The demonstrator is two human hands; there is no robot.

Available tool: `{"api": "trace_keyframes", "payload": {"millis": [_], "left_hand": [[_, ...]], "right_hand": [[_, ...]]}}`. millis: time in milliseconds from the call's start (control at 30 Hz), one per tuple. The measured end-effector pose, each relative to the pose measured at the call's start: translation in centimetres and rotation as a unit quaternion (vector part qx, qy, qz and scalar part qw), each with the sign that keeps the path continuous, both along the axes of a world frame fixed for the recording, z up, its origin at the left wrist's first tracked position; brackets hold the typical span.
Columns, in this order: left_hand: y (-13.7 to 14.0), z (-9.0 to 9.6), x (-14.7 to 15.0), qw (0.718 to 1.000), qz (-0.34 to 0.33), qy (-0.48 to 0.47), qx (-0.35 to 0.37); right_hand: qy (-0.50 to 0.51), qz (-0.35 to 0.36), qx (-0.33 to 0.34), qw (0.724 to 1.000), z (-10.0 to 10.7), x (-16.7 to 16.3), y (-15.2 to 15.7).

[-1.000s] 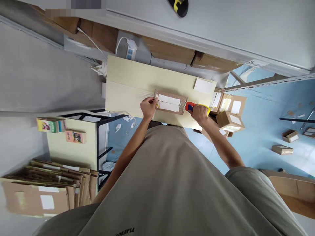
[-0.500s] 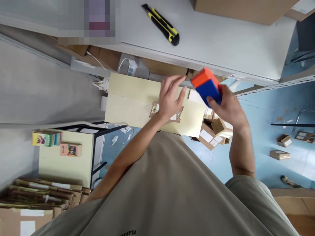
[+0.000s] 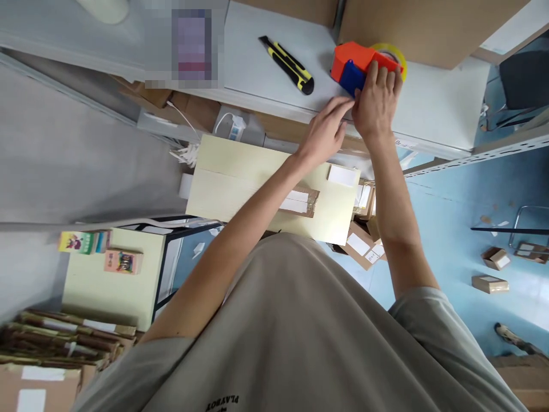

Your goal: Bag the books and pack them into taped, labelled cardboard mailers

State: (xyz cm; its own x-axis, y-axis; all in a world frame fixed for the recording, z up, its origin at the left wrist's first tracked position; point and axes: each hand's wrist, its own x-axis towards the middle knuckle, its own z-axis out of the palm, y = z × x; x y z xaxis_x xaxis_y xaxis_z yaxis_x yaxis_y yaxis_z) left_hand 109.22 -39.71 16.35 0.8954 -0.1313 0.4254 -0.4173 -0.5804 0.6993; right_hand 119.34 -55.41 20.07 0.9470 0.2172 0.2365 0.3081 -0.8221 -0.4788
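Note:
An orange and blue tape dispenser [image 3: 352, 62] with a yellow-rimmed roll of tape sits on the grey shelf [image 3: 433, 109]. My right hand [image 3: 378, 103] lies over its right part, fingers curled around the orange body. Just left of that hand, below the dispenser, my left hand [image 3: 326, 129] reaches forward with its fingers stretched out, the tips near the right thumb. Whether they touch it I cannot tell. Nothing shows in the left hand. Farther left on the shelf lies a black and yellow box cutter [image 3: 287, 64].
Large cardboard boxes [image 3: 412, 28] stand at the back of the shelf. Below, a taped parcel [image 3: 306, 201] rests on a pale yellow tabletop [image 3: 240, 191]. More small boxes [image 3: 364, 243] lie on the floor to the right. Stacked flattened cardboard [image 3: 51, 355] fills the lower left.
My right hand has carried the tape dispenser forward from the air in front of the shelf onto its surface. The left hand has followed forward and right. The view has shifted slightly.

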Motion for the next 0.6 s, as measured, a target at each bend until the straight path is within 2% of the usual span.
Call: {"api": "trace_keyframes", "payload": {"millis": [33, 100, 167, 200, 267, 333, 400, 467, 600], "left_hand": [[1.1, -0.8, -2.1, 1.000, -0.011, 0.004, -0.006], [3.8, -3.1, -6.9, 0.998, 0.029, 0.048, -0.032], [7.0, -6.0, -12.2, 0.985, 0.110, 0.124, -0.054], [8.5, -7.5, -14.8, 0.971, 0.161, 0.167, -0.061], [11.0, -10.2, -19.5, 0.925, 0.267, 0.262, -0.067], [12.1, -12.0, -22.7, 0.879, 0.315, 0.353, -0.065], [11.9, -12.9, -24.3, 0.863, 0.294, 0.409, -0.041], [11.0, -13.0, -24.4, 0.860, 0.261, 0.439, 0.007], [9.6, -13.2, -23.0, 0.842, 0.244, 0.469, 0.103]], "right_hand": [[-0.005, -0.016, -0.030, 0.999, 0.1, -0.7, -0.1], [-0.035, -0.041, -0.061, 0.997, 0.1, -3.7, -0.5], [-0.078, -0.052, -0.007, 0.996, -1.2, -8.8, -1.1], [-0.068, -0.046, 0.024, 0.996, -2.5, -12.0, -1.3], [-0.005, -0.052, 0.081, 0.995, -6.2, -18.9, -1.5], [0.110, -0.077, 0.123, 0.983, -10.5, -25.3, -1.0], [0.233, -0.091, 0.138, 0.958, -14.3, -30.1, 0.1], [0.302, -0.101, 0.131, 0.939, -16.8, -32.7, 1.4], [0.305, -0.148, 0.071, 0.938, -18.4, -33.3, 3.3]]}}
